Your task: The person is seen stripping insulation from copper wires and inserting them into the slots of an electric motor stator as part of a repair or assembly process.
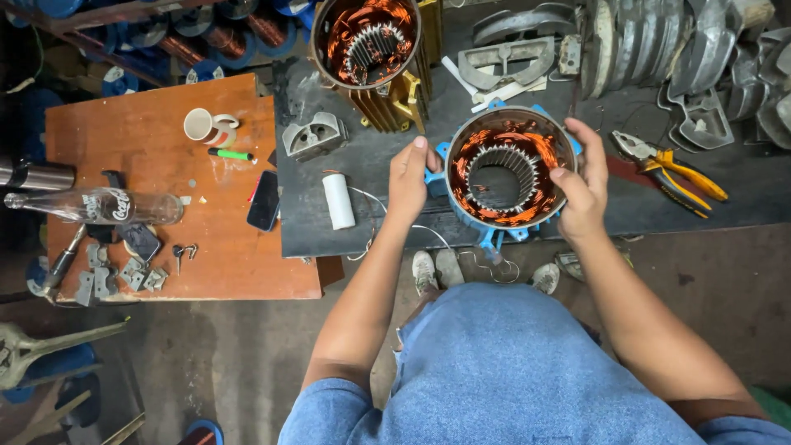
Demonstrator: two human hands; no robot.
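head view, centre right of frame: left hand [408, 177] and right hand [583, 185] each clamp a grip on blue stator housing [508, 169], copper windings [544, 152] inside, on dark counter [362, 156].

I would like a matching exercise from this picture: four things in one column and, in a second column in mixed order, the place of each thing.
Things:
1. blue motor stator
2. white cylinder
3. mug
4. pliers with yellow handles

Places:
A. lying on its side on the brown wooden table
B. on the dark bench, beside the right hand
C. between the left hand and the right hand
D. on the dark bench, beside the left hand

Pairs: 1-C, 2-D, 3-A, 4-B
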